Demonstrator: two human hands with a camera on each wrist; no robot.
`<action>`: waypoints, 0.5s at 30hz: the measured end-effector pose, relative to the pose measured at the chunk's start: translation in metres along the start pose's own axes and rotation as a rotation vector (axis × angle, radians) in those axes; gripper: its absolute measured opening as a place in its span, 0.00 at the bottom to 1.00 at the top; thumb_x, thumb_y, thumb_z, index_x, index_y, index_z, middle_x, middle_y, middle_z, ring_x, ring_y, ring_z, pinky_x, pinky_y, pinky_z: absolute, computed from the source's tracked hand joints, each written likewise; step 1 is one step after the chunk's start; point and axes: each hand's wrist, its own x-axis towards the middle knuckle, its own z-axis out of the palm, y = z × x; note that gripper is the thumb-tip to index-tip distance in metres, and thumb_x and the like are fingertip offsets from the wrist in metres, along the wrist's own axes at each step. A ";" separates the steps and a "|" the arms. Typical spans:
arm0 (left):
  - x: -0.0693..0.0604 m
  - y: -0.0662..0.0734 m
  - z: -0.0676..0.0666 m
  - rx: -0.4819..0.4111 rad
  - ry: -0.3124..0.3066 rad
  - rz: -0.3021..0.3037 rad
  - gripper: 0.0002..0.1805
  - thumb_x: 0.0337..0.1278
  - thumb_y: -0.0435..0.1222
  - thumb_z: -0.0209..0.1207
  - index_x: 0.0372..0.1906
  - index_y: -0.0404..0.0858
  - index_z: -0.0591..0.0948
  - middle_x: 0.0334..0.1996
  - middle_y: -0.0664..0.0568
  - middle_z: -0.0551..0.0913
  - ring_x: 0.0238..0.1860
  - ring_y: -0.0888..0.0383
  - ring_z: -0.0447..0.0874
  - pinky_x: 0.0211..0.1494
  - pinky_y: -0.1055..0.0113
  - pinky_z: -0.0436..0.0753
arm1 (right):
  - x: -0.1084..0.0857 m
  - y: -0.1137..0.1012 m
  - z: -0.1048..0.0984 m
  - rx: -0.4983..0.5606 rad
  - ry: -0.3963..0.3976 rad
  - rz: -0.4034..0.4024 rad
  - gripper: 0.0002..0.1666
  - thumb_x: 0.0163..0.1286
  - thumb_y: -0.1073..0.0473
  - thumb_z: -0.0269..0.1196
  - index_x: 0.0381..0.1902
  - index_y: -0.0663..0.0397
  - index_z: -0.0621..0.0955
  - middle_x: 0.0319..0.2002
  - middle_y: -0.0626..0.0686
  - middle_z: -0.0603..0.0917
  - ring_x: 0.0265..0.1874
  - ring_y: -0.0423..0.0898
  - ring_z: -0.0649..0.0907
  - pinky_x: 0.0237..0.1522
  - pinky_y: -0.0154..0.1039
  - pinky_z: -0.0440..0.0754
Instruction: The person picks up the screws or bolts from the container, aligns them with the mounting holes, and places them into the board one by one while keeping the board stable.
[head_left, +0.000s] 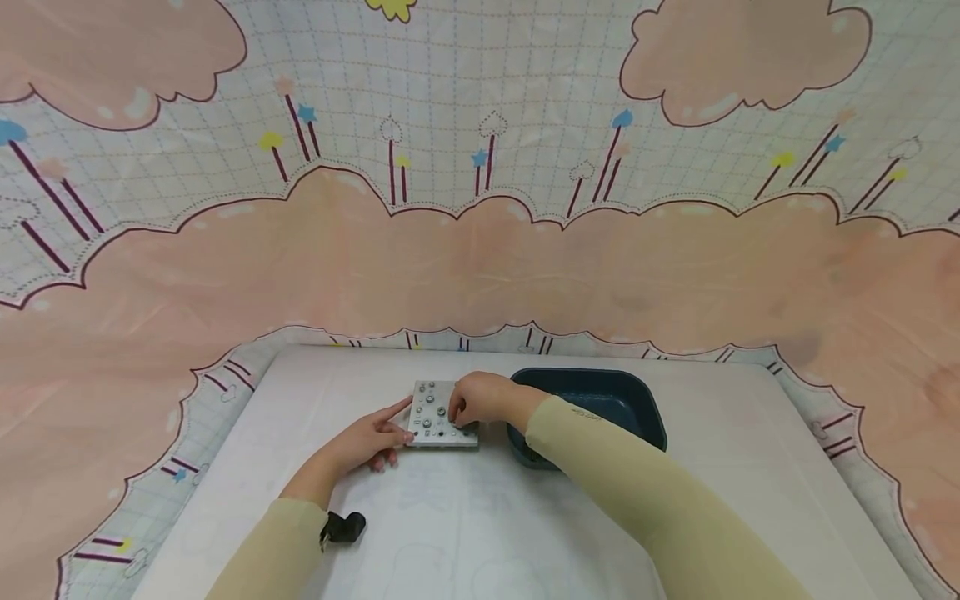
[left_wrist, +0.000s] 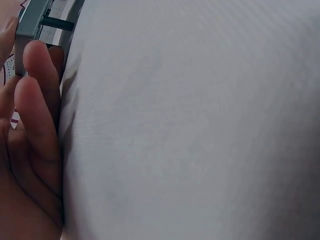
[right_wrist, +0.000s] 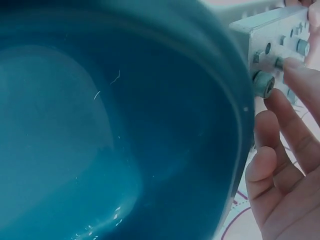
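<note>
A silvery metal plate set with several bolts and holes lies on the table, between my hands. My left hand rests at its left edge, the straight index finger and thumb touching the side. The left wrist view shows a threaded bolt sticking out from the underside of the plate. With curled fingers my right hand pinches at a socket-head bolt near the plate's right front corner. In the head view those fingertips are partly hidden by the hand.
Right of the plate, partly beneath my right forearm, stands a dark blue-green basin. A black strap piece is on my left wrist. A white cloth covers the table, and a printed curtain hangs behind it.
</note>
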 end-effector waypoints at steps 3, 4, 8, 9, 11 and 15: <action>0.000 0.000 -0.002 0.005 -0.004 -0.022 0.43 0.65 0.47 0.63 0.79 0.52 0.56 0.37 0.46 0.85 0.21 0.57 0.77 0.26 0.64 0.78 | -0.001 0.000 -0.001 0.023 0.005 0.004 0.05 0.67 0.56 0.68 0.37 0.40 0.90 0.34 0.38 0.81 0.34 0.38 0.78 0.40 0.32 0.77; 0.000 0.000 -0.002 0.001 -0.002 -0.028 0.42 0.65 0.48 0.62 0.79 0.52 0.56 0.38 0.46 0.85 0.21 0.57 0.77 0.27 0.64 0.79 | -0.001 0.000 -0.002 0.027 0.008 0.001 0.05 0.68 0.55 0.68 0.38 0.40 0.90 0.34 0.38 0.81 0.35 0.38 0.77 0.40 0.32 0.77; -0.004 0.001 -0.004 -0.035 -0.005 -0.042 0.40 0.69 0.50 0.57 0.80 0.49 0.54 0.46 0.42 0.82 0.27 0.56 0.80 0.30 0.65 0.81 | -0.006 0.000 -0.005 0.063 0.027 0.002 0.08 0.67 0.52 0.68 0.42 0.40 0.90 0.35 0.38 0.81 0.36 0.39 0.77 0.40 0.32 0.77; -0.006 0.001 -0.004 -0.042 -0.001 -0.045 0.39 0.71 0.50 0.56 0.80 0.47 0.54 0.49 0.41 0.81 0.28 0.56 0.81 0.31 0.64 0.82 | -0.007 0.000 -0.005 0.069 0.037 -0.001 0.09 0.67 0.51 0.68 0.44 0.40 0.90 0.35 0.37 0.81 0.37 0.39 0.77 0.41 0.33 0.76; -0.010 0.003 -0.004 -0.045 0.021 -0.058 0.38 0.73 0.49 0.54 0.79 0.45 0.54 0.53 0.41 0.80 0.31 0.56 0.83 0.31 0.63 0.83 | -0.013 0.000 -0.008 0.103 0.065 0.006 0.12 0.67 0.48 0.68 0.46 0.39 0.89 0.36 0.37 0.81 0.38 0.39 0.77 0.41 0.34 0.77; -0.020 0.009 -0.004 0.033 0.118 -0.069 0.35 0.75 0.47 0.52 0.78 0.41 0.57 0.51 0.42 0.81 0.34 0.55 0.83 0.32 0.61 0.83 | -0.030 0.001 -0.012 0.187 0.158 0.014 0.15 0.68 0.43 0.66 0.48 0.38 0.88 0.40 0.37 0.83 0.40 0.39 0.78 0.41 0.36 0.78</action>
